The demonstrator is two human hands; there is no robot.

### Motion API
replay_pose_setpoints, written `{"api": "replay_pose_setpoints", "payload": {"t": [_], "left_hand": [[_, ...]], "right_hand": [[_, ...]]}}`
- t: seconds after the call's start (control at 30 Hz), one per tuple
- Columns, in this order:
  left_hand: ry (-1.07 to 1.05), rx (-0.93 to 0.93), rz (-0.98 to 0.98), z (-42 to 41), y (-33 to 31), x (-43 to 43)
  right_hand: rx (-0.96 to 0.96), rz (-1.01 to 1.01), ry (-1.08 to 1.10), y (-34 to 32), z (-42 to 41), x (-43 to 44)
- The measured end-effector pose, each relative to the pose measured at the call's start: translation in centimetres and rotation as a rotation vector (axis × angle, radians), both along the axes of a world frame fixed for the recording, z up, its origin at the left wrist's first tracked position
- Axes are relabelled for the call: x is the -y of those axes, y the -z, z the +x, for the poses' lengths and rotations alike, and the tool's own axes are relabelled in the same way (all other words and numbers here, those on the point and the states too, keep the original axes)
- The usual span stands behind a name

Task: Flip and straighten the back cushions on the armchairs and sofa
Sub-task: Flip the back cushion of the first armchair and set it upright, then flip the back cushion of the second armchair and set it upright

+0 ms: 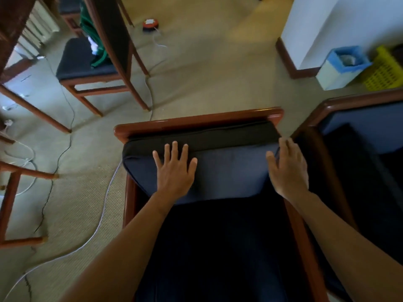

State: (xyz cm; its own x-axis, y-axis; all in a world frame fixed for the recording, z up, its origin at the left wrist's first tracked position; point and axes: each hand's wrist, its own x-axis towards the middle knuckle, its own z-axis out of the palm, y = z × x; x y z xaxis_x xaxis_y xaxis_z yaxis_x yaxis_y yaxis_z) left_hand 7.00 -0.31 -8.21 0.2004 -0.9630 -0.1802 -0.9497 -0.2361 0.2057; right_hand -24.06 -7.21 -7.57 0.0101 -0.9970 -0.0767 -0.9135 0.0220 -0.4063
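Two hands on the back cushion point(229, 168) of the armchair point(196, 122), which leans against the wooden back rail. Left hand point(176, 171) lies flat, palm down, on the blue face near the upper edge; its fingers point(174, 149) are spread wide, tips reaching the seam where the darker top panel starts. It holds nothing. Right hand point(289, 168) is at the cushion's right edge, fingers point(283, 144) loosely splayed and curving over the top-right corner; can't tell whether it grips the edge or just rests there. Cushion sits upright-ish between both hands, tilted back toward the rail just beyond the fingertips, its lower edge meeting the dark seat point(218, 247) below the wrists. Second armchair point(349, 118) stands just right of the right hand, blue cushion in its frame. Left of the left hand, well apart: wooden chair point(87, 68) with a dark seat pad, cables point(102, 219) trailing over the carpet. Beyond the fingers, far side: orange-red round thing point(150, 23) on the floor. Far right: blue-lined bin point(340, 66) beside a yellow basket point(383, 70).
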Motion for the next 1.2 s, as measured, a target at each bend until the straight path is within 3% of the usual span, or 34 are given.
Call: {"api": "replay_pose_setpoints", "payload": {"t": [0.13,0.4,0.7,0.9,1.0,1.1,1.2], "left_hand": [[0.174,-0.025,-0.027,-6.7,-2.3,-1.3],[0.471,-0.128,-0.102,-21.9,-6.6,-2.9],[0.553,-0.114,-0.100,-40.8,-6.4,-3.7],[0.444,-0.083,0.068,-51.9,-2.7,-4.0],[0.298,-0.185,0.160,-55.2,-1.2,-3.6],[0.034,-0.455,0.265,-56.7,0.3,-2.1],[-0.348,-0.834,0.282,-57.6,2.1,-0.2]], "right_hand": [[-0.124,0.014,0.047,-2.0,-4.7,-6.2],[-0.180,0.048,0.230,-5.2,-17.4,-16.6],[-0.097,0.109,0.373,-3.8,-34.2,-21.7],[0.209,0.242,0.469,0.4,-43.2,-22.9],[0.422,0.304,0.607,2.4,-45.6,-22.8],[0.681,0.390,0.839,4.4,-46.5,-21.3],[1.048,0.499,1.231,7.3,-46.7,-19.0]]}}
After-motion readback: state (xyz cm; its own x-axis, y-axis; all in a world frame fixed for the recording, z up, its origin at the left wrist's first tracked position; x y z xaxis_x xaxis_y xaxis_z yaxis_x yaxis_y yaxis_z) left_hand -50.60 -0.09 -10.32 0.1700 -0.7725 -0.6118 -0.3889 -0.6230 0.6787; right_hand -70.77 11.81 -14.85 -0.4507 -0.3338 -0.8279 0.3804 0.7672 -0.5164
